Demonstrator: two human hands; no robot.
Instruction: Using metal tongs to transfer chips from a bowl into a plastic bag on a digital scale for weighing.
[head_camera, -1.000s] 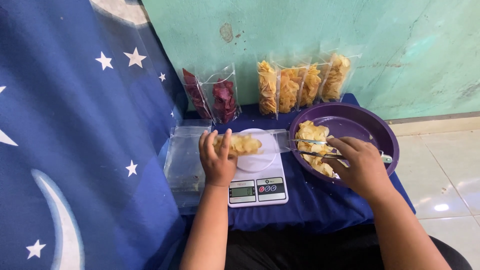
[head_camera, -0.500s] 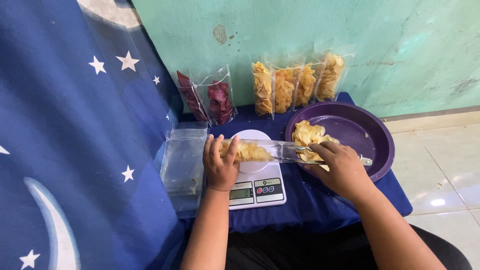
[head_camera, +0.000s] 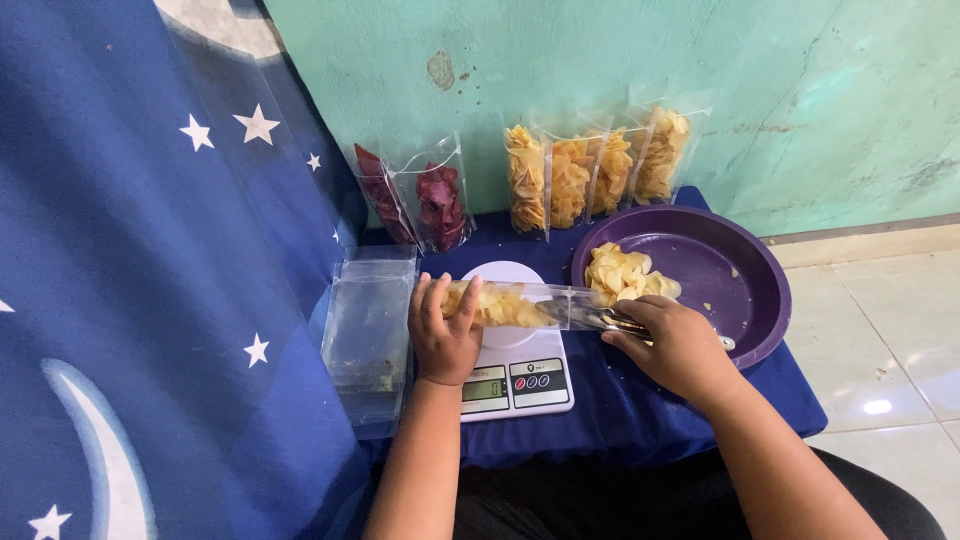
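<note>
While the left hand (head_camera: 446, 335) grips the clear pouch (head_camera: 520, 304) lying above the scale (head_camera: 515, 380), the right hand (head_camera: 680, 345), clamped on tongs (head_camera: 612, 321), should push chips deep inside, level, just right of the scale.

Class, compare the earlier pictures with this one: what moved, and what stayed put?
The right hand carried the metal tongs left from the round purple basin to the mouth of the clear plastic pouch of yellow chips. The left hand kept holding that pouch over the white kitchen scale.
</note>
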